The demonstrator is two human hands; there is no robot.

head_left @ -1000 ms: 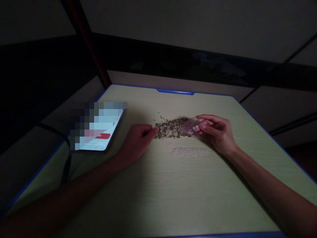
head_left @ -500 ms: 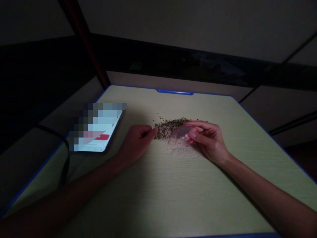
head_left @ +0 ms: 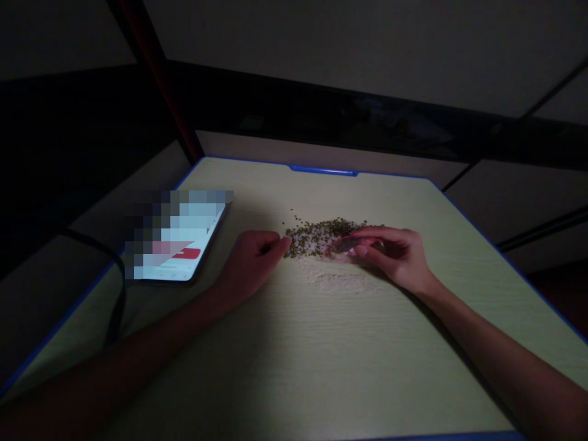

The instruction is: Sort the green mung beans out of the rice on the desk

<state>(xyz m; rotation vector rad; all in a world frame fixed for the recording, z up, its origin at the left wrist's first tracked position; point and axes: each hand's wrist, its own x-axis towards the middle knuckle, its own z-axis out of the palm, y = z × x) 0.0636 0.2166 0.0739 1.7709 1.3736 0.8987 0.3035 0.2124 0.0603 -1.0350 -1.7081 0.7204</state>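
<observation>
My left hand [head_left: 257,260] rests on the table, curled closed with its thumb tip at the left end of a heap of small olive-brown grains [head_left: 305,236]; whatever it may hold is hidden. Pale grains show among the dark ones. In front of the heap lies a flat patch of fine pale grains [head_left: 346,282]. My right hand [head_left: 397,254] pinches a thin, clear plastic piece [head_left: 342,248] between thumb and fingers, low over the heap's right part. The plastic is tilted and blurred, so its full shape cannot be made out.
A lit phone or tablet [head_left: 179,254], partly pixelated, lies on the left of the pale table [head_left: 294,367]. A dark cable [head_left: 120,300] hangs beside it. The table has a blue edge with a raised blue strip [head_left: 324,171] at the back.
My right hand has tipped the clear plastic piece flatter and away from the pale patch, which shows more fully now. My left hand stays in place.
</observation>
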